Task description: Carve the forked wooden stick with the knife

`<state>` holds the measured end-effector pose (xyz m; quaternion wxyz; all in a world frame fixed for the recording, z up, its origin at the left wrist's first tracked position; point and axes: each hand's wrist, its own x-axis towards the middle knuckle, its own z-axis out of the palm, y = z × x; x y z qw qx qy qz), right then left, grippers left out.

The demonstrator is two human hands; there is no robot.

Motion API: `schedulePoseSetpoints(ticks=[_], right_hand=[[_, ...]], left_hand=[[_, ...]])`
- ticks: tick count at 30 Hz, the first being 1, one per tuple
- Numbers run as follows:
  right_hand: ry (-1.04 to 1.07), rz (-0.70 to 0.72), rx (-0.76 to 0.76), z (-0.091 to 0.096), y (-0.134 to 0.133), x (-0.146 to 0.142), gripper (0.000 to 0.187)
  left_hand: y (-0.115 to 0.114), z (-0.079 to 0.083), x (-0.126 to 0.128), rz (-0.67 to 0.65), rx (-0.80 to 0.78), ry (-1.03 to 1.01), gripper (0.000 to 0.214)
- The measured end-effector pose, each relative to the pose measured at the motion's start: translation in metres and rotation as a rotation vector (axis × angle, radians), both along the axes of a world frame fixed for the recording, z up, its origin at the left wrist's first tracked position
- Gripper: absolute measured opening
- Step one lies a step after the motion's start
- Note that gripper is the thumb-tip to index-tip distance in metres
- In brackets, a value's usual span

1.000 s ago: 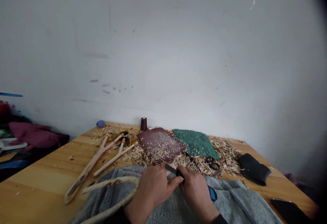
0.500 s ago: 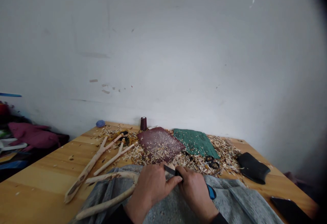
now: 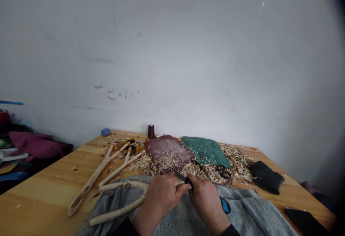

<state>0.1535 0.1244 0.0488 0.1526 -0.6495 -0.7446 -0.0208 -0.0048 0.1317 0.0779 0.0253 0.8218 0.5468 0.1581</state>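
Note:
My left hand (image 3: pixel 163 194) is closed around a peeled forked stick (image 3: pixel 121 212), whose two prongs reach out to the left over a grey cloth (image 3: pixel 248 207). In my right hand (image 3: pixel 206 200) is a knife (image 3: pixel 225 205) with a black and blue handle, gripped in a closed fist. The dark blade slants up and left across the stick's pale end, close to my left fingers. My left thumb reaches toward the right hand at the base of the blade. The fingers mostly cover the stick's end.
Two more forked sticks (image 3: pixel 91 180) lie at left. Wood shavings (image 3: pixel 239 160) surround a maroon sheet (image 3: pixel 168 149) and a green sheet (image 3: pixel 206 149). A thread spool (image 3: pixel 151 131) stands by the wall; a black curved piece (image 3: pixel 266 176) and a phone (image 3: pixel 306 220) lie at right.
The forked stick has shifted slightly to the right, its prongs swinging in a little. The knife blade now tilts more steeply, and its handle end sits slightly lower and farther right.

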Motion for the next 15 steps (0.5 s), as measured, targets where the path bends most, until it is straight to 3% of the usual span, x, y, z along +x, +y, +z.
schedulePoseSetpoints(ticks=[5, 15], right_hand=[[-0.021, 0.054, 0.028, -0.0046, 0.0010, 0.0025, 0.027], [-0.063, 0.003, 0.052, -0.0099, 0.0014, 0.0006, 0.027]], left_hand=[[0.0048, -0.0053, -0.0049, 0.033, -0.011, -0.036, 0.061], [0.0045, -0.0110, -0.0040, 0.019, -0.005, -0.113, 0.049]])
